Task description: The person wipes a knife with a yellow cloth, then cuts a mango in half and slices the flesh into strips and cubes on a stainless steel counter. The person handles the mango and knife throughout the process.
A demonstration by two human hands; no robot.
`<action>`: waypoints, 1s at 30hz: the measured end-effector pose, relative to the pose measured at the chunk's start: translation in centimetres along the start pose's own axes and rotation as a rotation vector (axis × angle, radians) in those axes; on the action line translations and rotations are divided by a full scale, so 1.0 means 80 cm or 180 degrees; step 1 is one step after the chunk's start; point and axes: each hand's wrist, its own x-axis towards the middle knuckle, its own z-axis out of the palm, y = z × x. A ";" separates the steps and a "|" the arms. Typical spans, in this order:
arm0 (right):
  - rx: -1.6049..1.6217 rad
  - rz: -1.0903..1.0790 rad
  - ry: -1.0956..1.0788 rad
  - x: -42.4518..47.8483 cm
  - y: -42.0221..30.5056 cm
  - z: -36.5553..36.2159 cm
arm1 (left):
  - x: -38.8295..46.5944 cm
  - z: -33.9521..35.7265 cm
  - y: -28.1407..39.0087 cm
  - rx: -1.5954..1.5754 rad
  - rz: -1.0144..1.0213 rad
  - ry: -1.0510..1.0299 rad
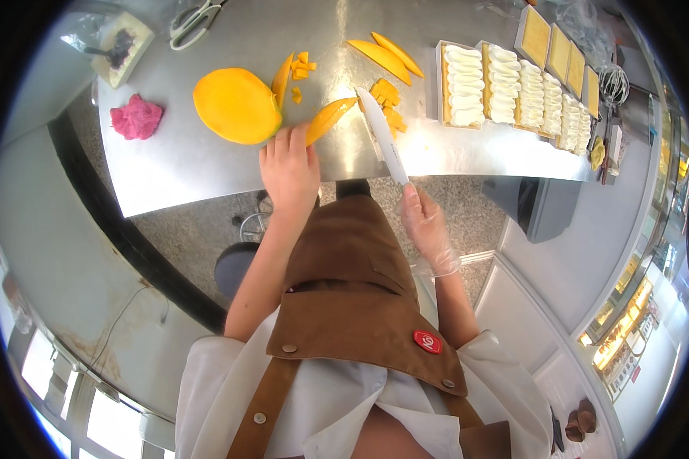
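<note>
My left hand [290,166] is bare and grips the near end of a long mango slice [334,116] between thumb and fingers at the steel table. In a clear plastic glove, my right hand [424,221] holds a long white-bladed knife [386,135]. The blade points away from me, its tip close to the slice's far end. Diced mango [386,94] lies just past the blade, partly hidden by it. A large cut mango piece [236,106] rests left of my left hand. Beside it are a thin mango wedge [282,79] and several small cubes [302,66].
Two mango slices [386,54] lie farther back on the steel table [166,172]. Boxed cakes topped with piped cream [464,86] line the right side, with plain cake boxes [533,39] behind. A whisk [614,83], pink cloth [136,117], scissors [194,23] and a white tub [122,49] stand around.
</note>
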 end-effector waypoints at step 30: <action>-0.2187 -0.0866 0.0040 0.035 -0.026 -0.009 | 0.004 -0.011 0.004 0.0389 0.0011 -0.0013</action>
